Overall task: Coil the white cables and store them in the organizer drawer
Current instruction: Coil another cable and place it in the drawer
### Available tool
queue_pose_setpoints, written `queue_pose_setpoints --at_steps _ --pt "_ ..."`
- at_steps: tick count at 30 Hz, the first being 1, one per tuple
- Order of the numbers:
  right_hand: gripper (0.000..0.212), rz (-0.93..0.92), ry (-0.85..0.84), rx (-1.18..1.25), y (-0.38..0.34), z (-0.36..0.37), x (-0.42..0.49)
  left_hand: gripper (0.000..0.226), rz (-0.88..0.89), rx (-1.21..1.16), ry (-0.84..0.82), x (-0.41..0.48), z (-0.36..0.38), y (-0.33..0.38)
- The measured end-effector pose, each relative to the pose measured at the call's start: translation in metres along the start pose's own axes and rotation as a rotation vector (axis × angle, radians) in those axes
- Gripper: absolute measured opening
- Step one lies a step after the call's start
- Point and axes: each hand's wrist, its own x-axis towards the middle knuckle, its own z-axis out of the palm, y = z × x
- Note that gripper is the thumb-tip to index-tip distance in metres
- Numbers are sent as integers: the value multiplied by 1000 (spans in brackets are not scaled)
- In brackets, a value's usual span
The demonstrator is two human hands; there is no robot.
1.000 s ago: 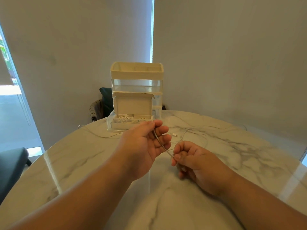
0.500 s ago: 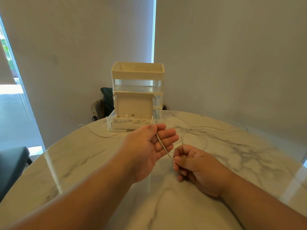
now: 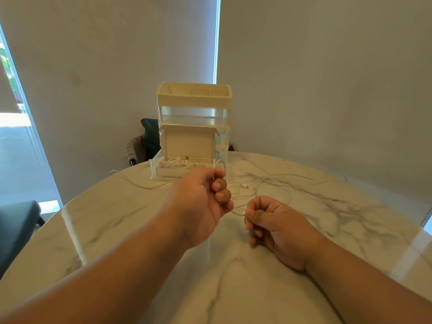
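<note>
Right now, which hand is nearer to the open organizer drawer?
Left. The left hand holds the white cable right before the drawer; the right hand pinches it farther back, nearer the person.

Round marble table (image 3: pixel 327 206), pale grey walls (image 3: pixel 315 78), bright window strip (image 3: pixel 18 141) at left, possibly a dark chair (image 3: pixel 149 134) behind.

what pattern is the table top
White marble with grey veining on the table, seen in the head view.
</note>
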Motion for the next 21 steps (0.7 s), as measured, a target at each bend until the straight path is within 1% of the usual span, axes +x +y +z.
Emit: queue_pose_setpoints --at_steps 3,5,6,7,9,10,11,12,14,16,17,19,20,21 --pt "7 15 -2 -18 1 0 -1 23 5 31 10 1 -1 -1" --pt "2 -1 37 -58 -1 0 -2 26 6 79 11 0 -1 0" --pt "7 -42 104 -122 -3 -1 -2 28 7 106 12 0 -1 0" --pt "14 -108 207 -224 -6 -3 -2 28 9 135 13 -1 -2 2" --pt "27 -315 432 -409 -18 -8 -3 28 5 185 5 -3 -2 4" --pt "30 -403 480 -455 -24 -11 -4 27 -3 198 -7 -5 -2 4" --pt "32 -452 477 -470 -27 -14 -4 26 -14 203 -26 -6 -1 4" --pt "33 -464 435 -460 -27 -15 -4 26 -29 207 -48 -8 0 5" --pt "33 -411 316 -403 -21 -14 -2 28 -66 211 -85 -10 3 4" --pt "26 -359 232 -409 -16 -9 -2 31 -88 214 -104 -12 4 4" --pt "20 -351 215 -465 -15 -7 -3 33 -93 220 -104 -12 5 4" --pt "20 -338 195 -573 -17 -3 -4 34 -93 240 -98 -13 5 4" --pt "21 -335 190 -572 -17 -1 -4 33 -93 246 -98 -14 5 5" --pt "23 -341 193 -515 -18 1 -5 33 -98 249 -105 -14 5 5"
